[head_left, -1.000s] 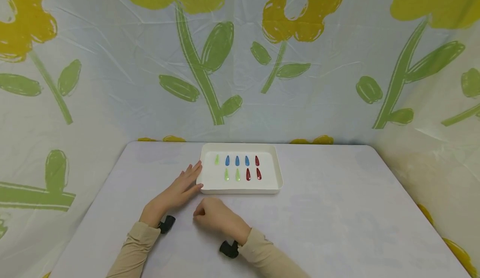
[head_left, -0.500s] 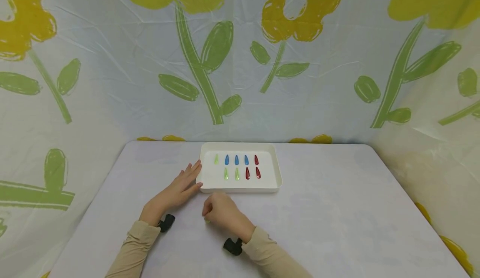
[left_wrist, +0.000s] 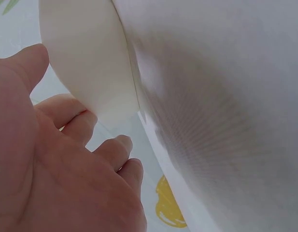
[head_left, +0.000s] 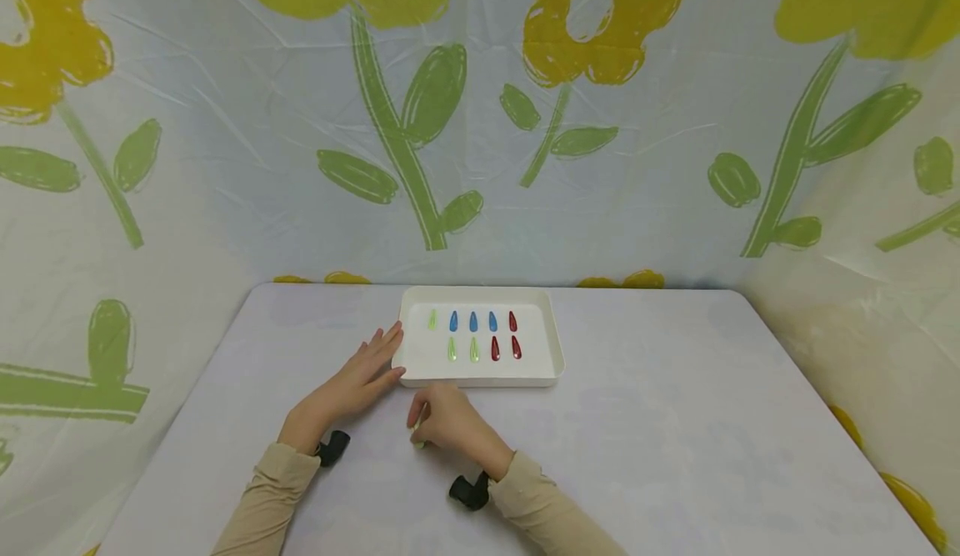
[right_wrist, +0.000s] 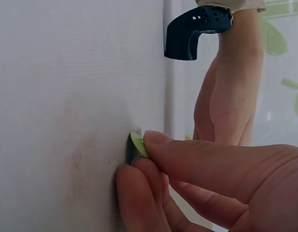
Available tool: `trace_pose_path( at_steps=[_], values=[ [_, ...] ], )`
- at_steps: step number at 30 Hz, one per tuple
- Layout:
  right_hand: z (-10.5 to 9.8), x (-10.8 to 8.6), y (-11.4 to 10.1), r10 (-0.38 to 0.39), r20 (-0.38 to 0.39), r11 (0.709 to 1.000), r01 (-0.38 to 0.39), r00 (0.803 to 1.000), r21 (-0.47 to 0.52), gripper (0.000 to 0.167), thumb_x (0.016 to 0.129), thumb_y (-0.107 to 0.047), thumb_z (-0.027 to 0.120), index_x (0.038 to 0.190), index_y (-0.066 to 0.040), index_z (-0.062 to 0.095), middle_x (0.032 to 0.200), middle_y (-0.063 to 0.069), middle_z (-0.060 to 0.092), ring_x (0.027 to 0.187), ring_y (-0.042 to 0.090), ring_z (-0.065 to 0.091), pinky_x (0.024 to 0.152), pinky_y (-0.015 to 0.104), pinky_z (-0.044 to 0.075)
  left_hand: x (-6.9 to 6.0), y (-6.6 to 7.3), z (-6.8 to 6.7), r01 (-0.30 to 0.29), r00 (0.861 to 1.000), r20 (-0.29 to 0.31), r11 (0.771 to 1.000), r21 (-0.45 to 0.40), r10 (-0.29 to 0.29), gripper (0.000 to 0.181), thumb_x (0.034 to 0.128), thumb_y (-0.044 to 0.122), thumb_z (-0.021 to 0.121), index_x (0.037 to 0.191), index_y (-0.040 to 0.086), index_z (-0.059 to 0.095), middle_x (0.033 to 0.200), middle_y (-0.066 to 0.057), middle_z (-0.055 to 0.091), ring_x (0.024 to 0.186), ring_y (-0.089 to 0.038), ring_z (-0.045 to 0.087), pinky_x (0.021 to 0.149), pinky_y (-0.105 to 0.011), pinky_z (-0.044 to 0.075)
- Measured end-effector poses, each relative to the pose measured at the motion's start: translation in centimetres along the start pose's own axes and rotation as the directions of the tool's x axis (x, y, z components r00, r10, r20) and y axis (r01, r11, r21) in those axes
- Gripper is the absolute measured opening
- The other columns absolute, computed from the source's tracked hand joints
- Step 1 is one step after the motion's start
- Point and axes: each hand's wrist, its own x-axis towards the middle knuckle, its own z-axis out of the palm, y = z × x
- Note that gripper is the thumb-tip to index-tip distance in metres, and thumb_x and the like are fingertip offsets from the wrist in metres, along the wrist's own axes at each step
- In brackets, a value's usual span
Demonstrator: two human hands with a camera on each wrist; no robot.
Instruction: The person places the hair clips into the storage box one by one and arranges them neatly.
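Note:
In the head view a white tray (head_left: 540,352) bears two rows of snap hair clips: light green clips (head_left: 452,350), blue clips (head_left: 473,322) and red clips (head_left: 495,348). My left hand (head_left: 352,383) rests at the tray's left edge, fingers extended; the left wrist view shows its thumb and fingers by the tray wall (left_wrist: 91,63). In front of the tray, my right hand (head_left: 453,424) pinches a light green hair clip (right_wrist: 138,145) between thumb and fingers, close to the table surface. Fingers partly cover this clip.
The pale table (head_left: 660,431) extends right of the tray and in front of it. Behind stands a flower-printed cloth backdrop (head_left: 480,231). A dark wrist mount (head_left: 470,491) sits under the right wrist, another mount (head_left: 333,448) by the left.
My right hand has moved a little to the right along the table in front of the tray, and the green hair clip now shows at its fingertips. My left hand stays at the tray.

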Motion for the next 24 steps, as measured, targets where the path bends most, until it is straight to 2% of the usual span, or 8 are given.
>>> trace_pose_path(
  at_steps=[8,13,24],
  values=[
    [-0.3,0.03,0.05,0.039,0.009,0.996,-0.039,0.999,0.084,0.015,0.072,0.007,0.082,0.072,-0.003,0.07,0.054,-0.001,0.058,0.043,0.011,0.053,0.042,0.021,0.045,-0.07,0.04,0.05,-0.003,1.0,0.001,1.0,-0.003,0.003,0.068,0.1045,0.031,0.052,0.156,-0.002,0.022,0.164,-0.016,0.014,0.147,-0.047,0.01,0.116,-0.065,0.008],
    [-0.36,0.11,0.19,0.031,0.014,0.994,-0.033,0.999,0.104,0.015,0.072,0.007,0.082,0.072,-0.003,0.07,0.054,0.0,0.059,0.044,0.014,0.055,0.042,0.021,0.045,-0.06,0.09,0.06,-0.004,1.0,-0.004,1.0,-0.003,0.004,0.068,0.1043,0.03,0.053,0.155,-0.002,0.023,0.164,-0.017,0.014,0.147,-0.048,0.01,0.115,-0.065,0.008],
    [-0.58,0.17,0.21,0.041,0.047,0.991,-0.047,0.998,0.126,0.015,0.073,0.007,0.083,0.073,-0.003,0.071,0.054,0.001,0.059,0.045,0.013,0.053,0.044,0.021,0.045,-0.19,0.4,-0.08,-0.002,1.0,-0.001,1.0,0.01,0.003,0.068,0.104,0.03,0.054,0.155,-0.003,0.024,0.163,-0.017,0.015,0.147,-0.048,0.01,0.115,-0.066,0.008]
  ],
)
